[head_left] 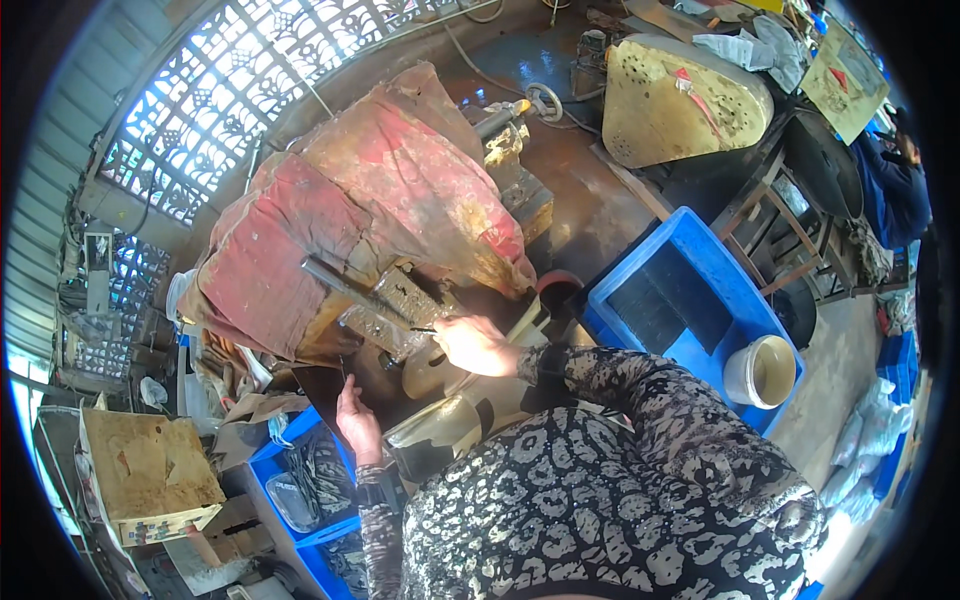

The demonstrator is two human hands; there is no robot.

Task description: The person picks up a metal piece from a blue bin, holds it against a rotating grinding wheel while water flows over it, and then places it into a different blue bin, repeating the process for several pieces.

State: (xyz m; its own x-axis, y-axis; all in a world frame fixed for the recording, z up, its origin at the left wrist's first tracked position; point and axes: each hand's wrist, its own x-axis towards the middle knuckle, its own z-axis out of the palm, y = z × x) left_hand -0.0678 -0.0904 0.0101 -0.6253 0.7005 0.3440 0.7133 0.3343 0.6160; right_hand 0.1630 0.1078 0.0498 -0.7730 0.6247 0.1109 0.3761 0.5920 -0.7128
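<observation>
Near the middle, my right hand (478, 345) is closed in a pinch on a thin dark strip (422, 330), most of it hidden by the fingers. Just beyond lies a long grey metal bar (345, 282), slanting down toward that hand. Beneath the bar are wet, shiny metal blocks (405, 295) of a machine. Lower and to the left, my left hand (358, 415) is held beside the machine's edge, its fingers stretched out and nothing visible in them. A stained red cloth (400, 175) drapes over the machine.
On the right stands a blue crate (655, 235) with a dark flat sheet and a white bucket (760, 370) in it. Blue bins (262, 470) holding dark thin pieces are at lower left, near a worn carton (150, 460). Another person (890, 185) is at far right.
</observation>
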